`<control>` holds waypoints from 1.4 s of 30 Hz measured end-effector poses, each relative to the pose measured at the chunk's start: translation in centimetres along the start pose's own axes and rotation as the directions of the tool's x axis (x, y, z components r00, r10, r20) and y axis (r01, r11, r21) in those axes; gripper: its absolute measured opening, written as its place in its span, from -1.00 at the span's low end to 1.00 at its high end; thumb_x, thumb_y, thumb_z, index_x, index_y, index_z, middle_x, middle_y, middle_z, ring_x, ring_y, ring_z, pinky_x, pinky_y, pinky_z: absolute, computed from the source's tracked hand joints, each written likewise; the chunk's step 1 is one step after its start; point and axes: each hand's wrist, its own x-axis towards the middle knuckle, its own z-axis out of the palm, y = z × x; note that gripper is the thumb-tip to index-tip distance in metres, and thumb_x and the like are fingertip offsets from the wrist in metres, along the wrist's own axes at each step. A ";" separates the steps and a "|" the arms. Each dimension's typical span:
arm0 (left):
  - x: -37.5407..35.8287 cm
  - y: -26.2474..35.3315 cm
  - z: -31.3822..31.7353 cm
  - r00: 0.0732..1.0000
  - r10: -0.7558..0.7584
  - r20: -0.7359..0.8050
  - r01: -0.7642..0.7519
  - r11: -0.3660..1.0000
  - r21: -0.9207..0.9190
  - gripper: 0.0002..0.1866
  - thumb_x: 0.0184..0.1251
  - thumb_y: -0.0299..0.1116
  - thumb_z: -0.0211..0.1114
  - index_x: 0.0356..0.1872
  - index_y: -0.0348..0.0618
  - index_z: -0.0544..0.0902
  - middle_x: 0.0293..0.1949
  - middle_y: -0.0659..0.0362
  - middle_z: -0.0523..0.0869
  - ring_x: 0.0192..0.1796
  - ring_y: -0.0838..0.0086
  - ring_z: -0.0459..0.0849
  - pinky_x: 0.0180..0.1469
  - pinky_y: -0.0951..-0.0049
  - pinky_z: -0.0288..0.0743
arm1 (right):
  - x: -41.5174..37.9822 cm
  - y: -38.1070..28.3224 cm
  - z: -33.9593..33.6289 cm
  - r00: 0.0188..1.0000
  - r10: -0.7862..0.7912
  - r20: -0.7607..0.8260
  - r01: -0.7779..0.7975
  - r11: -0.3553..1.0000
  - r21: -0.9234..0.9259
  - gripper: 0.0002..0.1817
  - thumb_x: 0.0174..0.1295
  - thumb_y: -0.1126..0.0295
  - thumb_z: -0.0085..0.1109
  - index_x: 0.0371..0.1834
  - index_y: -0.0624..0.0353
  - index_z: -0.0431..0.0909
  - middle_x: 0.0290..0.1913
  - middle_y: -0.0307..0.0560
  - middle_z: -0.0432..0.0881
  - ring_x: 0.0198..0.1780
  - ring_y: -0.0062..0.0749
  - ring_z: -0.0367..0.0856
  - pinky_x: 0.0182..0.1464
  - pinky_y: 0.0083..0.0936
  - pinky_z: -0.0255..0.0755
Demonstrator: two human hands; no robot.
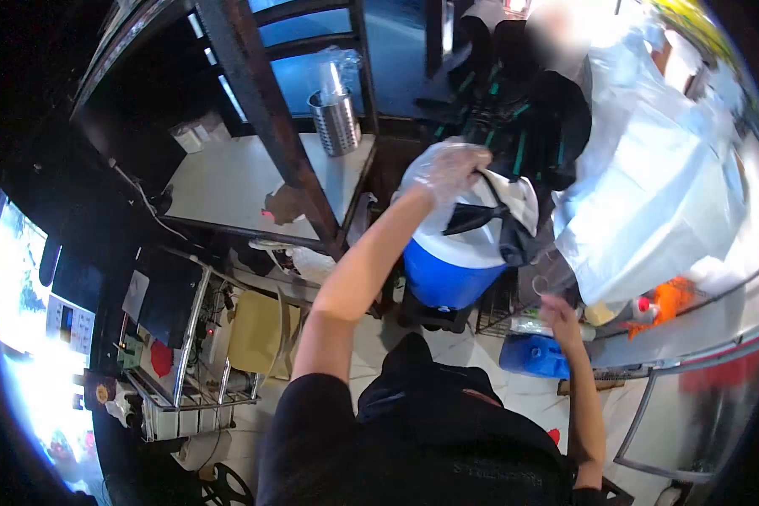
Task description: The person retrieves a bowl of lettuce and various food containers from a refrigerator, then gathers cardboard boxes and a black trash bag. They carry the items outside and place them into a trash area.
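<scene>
My left hand (451,166), in a clear plastic glove, is above the white top of a blue drinks cooler (454,274). Its fingers are closed at the upper end of a black strap (493,190), which runs down to a dark bundled part on the lid. White material (521,198) lies beside the strap. Lower right, my bare right hand (558,319) hangs in the air with its fingers loosely bent and apart, holding nothing. Below it, a blue jerrycan (534,356) sits on the floor.
A perforated metal holder (336,122) stands on a white shelf (236,177) behind a dark post. White plastic sheeting (658,177) fills the right side. Black items with green strips (514,110) hang ahead. A wire-sided cart (190,337) stands left.
</scene>
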 end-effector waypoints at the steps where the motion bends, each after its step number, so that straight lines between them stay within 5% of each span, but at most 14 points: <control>1: 1.6 -2.6 2.6 0.976 0.167 -0.143 -0.162 0.986 0.042 -0.82 -0.01 -0.44 0.25 -0.31 -0.07 0.54 -0.31 0.09 0.61 -0.16 0.14 0.58 -0.09 0.18 0.45 | -1.2 1.0 -0.4 0.995 0.094 -0.030 -0.095 0.995 -0.028 -0.68 0.19 0.48 0.13 0.04 0.21 0.50 -0.17 -0.24 0.58 -0.30 -0.67 0.48 -0.43 -0.62 0.41; 6: 7.4 -5.9 5.5 0.946 0.240 -0.219 -0.270 0.955 -0.122 -0.86 -0.04 -0.44 0.25 -0.39 -0.13 0.57 -0.41 0.04 0.62 -0.32 0.14 0.60 -0.27 0.23 0.46 | -6.2 9.2 -0.7 0.938 0.317 -0.141 -0.327 0.944 -0.052 -0.67 0.18 0.44 0.14 0.04 0.19 0.49 -0.16 -0.12 0.60 -0.31 -0.52 0.56 -0.44 -0.58 0.50; 10: 10.4 -5.7 6.5 0.921 -0.275 0.276 0.339 0.218 -0.915 -0.91 0.13 -0.37 0.22 -0.49 -0.10 0.63 -0.64 0.28 0.49 -0.61 0.60 0.42 -0.53 0.50 0.30 | -11.0 10.9 1.1 0.815 0.511 -0.274 -0.560 0.816 -0.143 -0.62 0.14 0.36 0.18 0.05 0.16 0.51 -0.13 -0.01 0.63 -0.15 -0.30 0.62 -0.24 -0.38 0.56; 12: 11.4 -6.9 7.8 0.985 -0.129 0.119 0.173 0.615 -0.769 -0.88 0.09 -0.38 0.23 -0.33 -0.07 0.64 -0.42 0.21 0.57 -0.36 0.46 0.50 -0.26 0.42 0.36 | -13.3 15.8 1.2 0.898 0.326 -0.295 -0.431 0.782 -0.449 -0.60 0.06 0.27 0.20 -0.03 0.20 0.54 -0.05 0.22 0.59 0.00 0.05 0.55 0.12 -0.25 0.39; 13: 12.0 -7.7 8.5 0.996 0.065 -0.055 -0.081 0.931 -0.357 -0.82 0.07 -0.38 0.23 -0.26 -0.06 0.65 -0.30 0.17 0.61 -0.23 0.38 0.54 -0.13 0.38 0.39 | -14.4 16.1 1.7 0.905 0.308 -0.293 -0.421 0.741 -0.523 -0.60 0.07 0.25 0.19 -0.02 0.19 0.54 -0.06 0.20 0.59 0.00 0.05 0.55 0.11 -0.24 0.40; 17: 14.7 -9.3 9.3 0.997 0.081 -0.005 -0.081 0.989 -0.121 -0.63 0.06 -0.39 0.25 -0.03 -0.05 0.64 -0.03 0.09 0.67 0.02 0.27 0.62 0.15 0.34 0.45 | -19.3 21.1 3.6 0.865 0.446 -0.231 -0.487 0.633 -0.602 -0.58 0.09 0.18 0.20 0.00 0.14 0.55 -0.07 0.10 0.62 -0.01 -0.08 0.59 0.03 -0.32 0.46; 20: 16.9 -12.7 11.4 0.966 -0.033 0.257 0.247 0.416 -0.875 -0.60 0.10 -0.50 0.26 0.04 -0.19 0.58 -0.17 0.08 0.68 -0.21 0.39 0.62 -0.13 0.45 0.53 | -24.0 28.4 4.9 0.750 0.611 -0.252 -0.623 0.528 -0.577 -0.55 0.10 0.12 0.22 0.03 0.09 0.53 -0.09 0.01 0.64 -0.07 -0.14 0.61 -0.02 -0.33 0.47; 22: 17.4 -12.9 12.5 0.997 0.052 0.058 0.033 0.401 -0.915 -0.70 0.25 -0.30 0.20 -0.04 -0.18 0.59 -0.26 0.20 0.63 -0.34 0.61 0.52 -0.33 0.66 0.41 | -26.4 25.5 6.7 0.523 0.771 -0.362 -0.849 0.435 -0.299 -0.56 0.09 0.16 0.24 0.03 0.07 0.52 -0.05 0.04 0.62 0.00 -0.13 0.59 0.04 -0.30 0.45; 23: 19.1 -13.7 12.3 0.928 -0.139 0.346 0.365 0.145 -0.920 -0.68 0.23 -0.18 0.23 -0.07 -0.10 0.60 -0.29 0.24 0.62 -0.36 0.61 0.49 -0.33 0.63 0.40 | -27.6 26.1 7.3 0.507 0.771 -0.385 -0.852 0.381 -0.359 -0.59 0.12 0.19 0.19 0.04 0.07 0.52 -0.05 0.05 0.62 0.01 -0.10 0.58 0.04 -0.25 0.44; 32: 29.9 -20.1 17.3 0.912 -0.237 0.334 0.381 0.193 -0.904 -0.70 0.20 -0.07 0.26 -0.60 0.07 0.45 -0.68 0.44 0.38 -0.64 0.69 0.29 -0.56 0.66 0.13 | -36.8 22.6 16.4 0.186 0.866 -0.464 -0.961 0.259 0.098 -0.66 0.11 0.35 0.04 -0.02 0.08 0.54 -0.19 0.08 0.64 -0.36 -0.18 0.68 -0.36 -0.36 0.62; 33: 32.5 -22.6 18.0 0.887 -0.212 0.409 0.448 0.187 -0.874 -0.70 0.21 -0.04 0.24 -0.26 -0.02 0.48 -0.37 0.32 0.49 -0.29 0.58 0.40 -0.16 0.55 0.18 | -37.8 24.5 17.9 0.198 0.862 -0.466 -0.962 0.263 0.078 -0.65 0.11 0.35 0.03 0.00 0.08 0.53 -0.30 0.02 0.66 -0.50 -0.22 0.65 -0.42 -0.33 0.61; 35: 34.7 -22.1 18.9 0.874 -0.213 0.437 0.469 0.131 -0.873 -0.70 0.26 -0.04 0.18 -0.24 -0.04 0.47 -0.37 0.32 0.48 -0.30 0.58 0.36 -0.19 0.53 0.14 | -38.9 24.2 20.2 0.146 0.901 -0.409 -0.948 0.246 0.203 -0.66 0.11 0.34 0.02 -0.02 0.09 0.54 -0.34 0.01 0.66 -0.50 -0.25 0.65 -0.44 -0.33 0.61; 36: 34.6 -20.9 18.7 0.888 -0.238 0.394 0.421 0.077 -0.904 -0.70 0.30 -0.09 0.16 -0.57 0.02 0.44 -0.68 0.43 0.34 -0.67 0.68 0.21 -0.61 0.63 0.05 | -39.1 24.0 21.2 0.126 0.929 -0.349 -0.926 0.237 0.295 -0.67 0.12 0.33 0.01 -0.04 0.09 0.55 -0.38 -0.01 0.65 -0.49 -0.27 0.65 -0.47 -0.34 0.61; 42: 37.4 -20.6 18.6 0.901 -0.133 0.414 0.434 0.233 -0.870 -0.74 0.33 -0.11 0.11 -0.38 -0.07 0.54 -0.46 0.30 0.55 -0.38 0.61 0.46 -0.24 0.60 0.30 | -42.0 24.9 26.8 0.062 0.973 -0.225 -0.932 0.137 0.335 -0.75 0.19 0.35 -0.07 -0.21 0.15 0.59 -0.37 -0.09 0.66 -0.48 -0.33 0.65 -0.47 -0.39 0.62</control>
